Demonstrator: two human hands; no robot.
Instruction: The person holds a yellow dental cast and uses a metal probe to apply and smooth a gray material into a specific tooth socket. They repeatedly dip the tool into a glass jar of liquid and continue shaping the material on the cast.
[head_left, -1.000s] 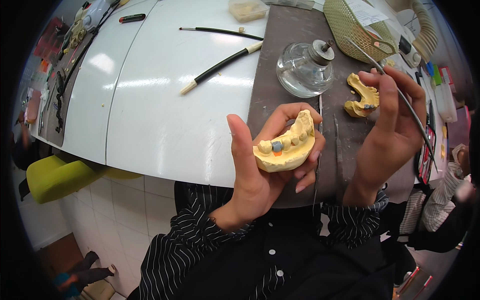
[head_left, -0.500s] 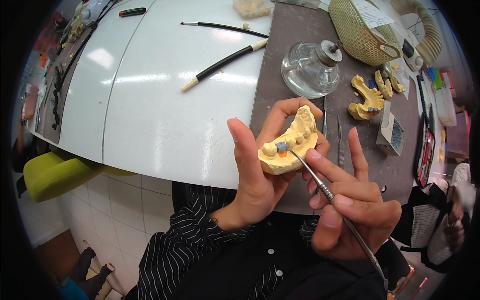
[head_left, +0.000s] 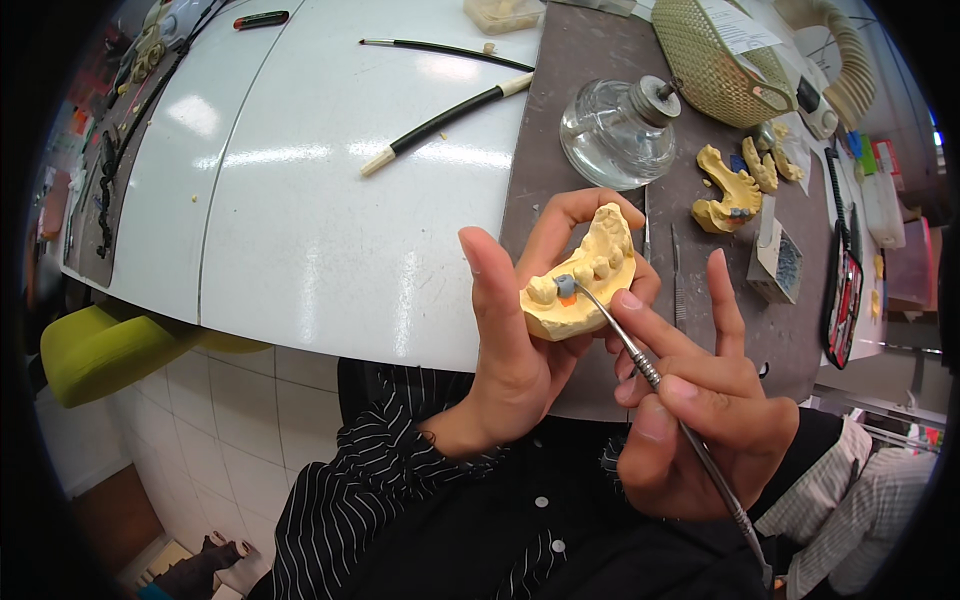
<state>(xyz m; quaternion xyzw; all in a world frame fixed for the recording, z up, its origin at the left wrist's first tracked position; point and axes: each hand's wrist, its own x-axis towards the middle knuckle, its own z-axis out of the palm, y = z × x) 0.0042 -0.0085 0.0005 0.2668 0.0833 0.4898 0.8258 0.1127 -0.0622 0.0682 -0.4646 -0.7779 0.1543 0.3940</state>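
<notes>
A yellow plaster dental model is held up in front of me by my left hand, its fingers curled round the far side and the thumb sticking up on the left. One tooth on it is covered in grey-blue wax, with an orange patch just below. My right hand grips a thin metal wax carver like a pen, little finger raised. The carver's tip touches or nearly touches the right side of the wax tooth. Its far end slants down toward my lap.
Past my hands stands a glass spirit burner. Further right are a second plaster model, a small box of blue-grey wax, a woven basket and an open tool case. Two brush-like tools lie on the white table.
The model has tilted slightly and the carver's tip stays by the wax tooth. My view has shifted a little. A person at the right edge has moved.
</notes>
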